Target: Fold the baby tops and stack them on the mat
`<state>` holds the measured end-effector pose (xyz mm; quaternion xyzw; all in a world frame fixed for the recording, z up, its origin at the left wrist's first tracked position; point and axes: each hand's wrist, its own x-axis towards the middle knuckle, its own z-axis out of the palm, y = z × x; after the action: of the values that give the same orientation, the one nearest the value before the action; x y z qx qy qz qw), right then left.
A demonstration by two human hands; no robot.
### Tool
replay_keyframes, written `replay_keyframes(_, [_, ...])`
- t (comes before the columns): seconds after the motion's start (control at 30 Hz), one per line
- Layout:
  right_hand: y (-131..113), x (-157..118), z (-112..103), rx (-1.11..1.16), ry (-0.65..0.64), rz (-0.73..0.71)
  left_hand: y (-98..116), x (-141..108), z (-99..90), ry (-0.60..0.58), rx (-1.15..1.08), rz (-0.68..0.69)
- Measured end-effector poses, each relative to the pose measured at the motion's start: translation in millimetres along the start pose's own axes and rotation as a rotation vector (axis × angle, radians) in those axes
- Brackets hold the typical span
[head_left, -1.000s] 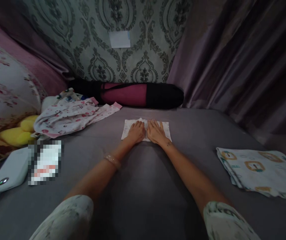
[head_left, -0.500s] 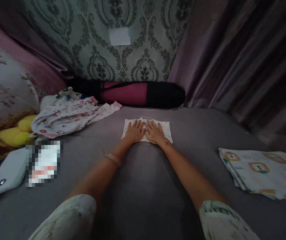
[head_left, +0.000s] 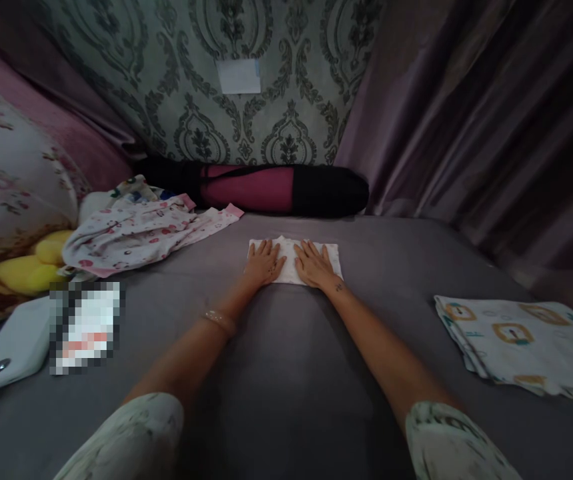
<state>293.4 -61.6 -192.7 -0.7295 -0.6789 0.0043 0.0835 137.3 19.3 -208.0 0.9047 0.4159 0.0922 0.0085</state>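
Observation:
A small white folded cloth [head_left: 290,267] with a faint print lies flat on the grey bed sheet [head_left: 286,353]. My left hand [head_left: 265,263] rests palm down on its left part, fingers spread. On the right part lies my right hand [head_left: 313,264], also flat with its fingers apart. A strip of the cloth shows between the two hands. Neither hand grips anything, and the palms cover much of the cloth's surface.
At right lies a folded printed cloth [head_left: 521,343]. Crumpled baby clothes [head_left: 131,233], a yellow plush toy [head_left: 31,267] and a white power bank [head_left: 13,347] are at left. A black and pink rolled bag [head_left: 246,190] lies along the wall.
My hands have slid apart sideways over the cloth, the left hand leftward and the right slightly rightward. A gap has opened between them. The cloth remains in place.

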Motion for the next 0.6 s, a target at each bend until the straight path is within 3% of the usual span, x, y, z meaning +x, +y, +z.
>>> replay_keyframes(0.23, [2.5, -2.4, 7.9, 0.001, 0.02, 0.004, -3.9, 0.0, 7.1, -0.025, -0.032, -0.025])
replay_keyframes(0.47, [5.1, -1.3, 0.5, 0.044, -0.023, 0.018, -5.4, -2.7, -9.6, -0.095, -0.047, -0.025])
replay_keyframes(0.6, [13.8, -5.5, -1.0, -0.001, 0.084, 0.095, -13.7, -7.7, -13.3, -0.053, -0.004, -0.079])
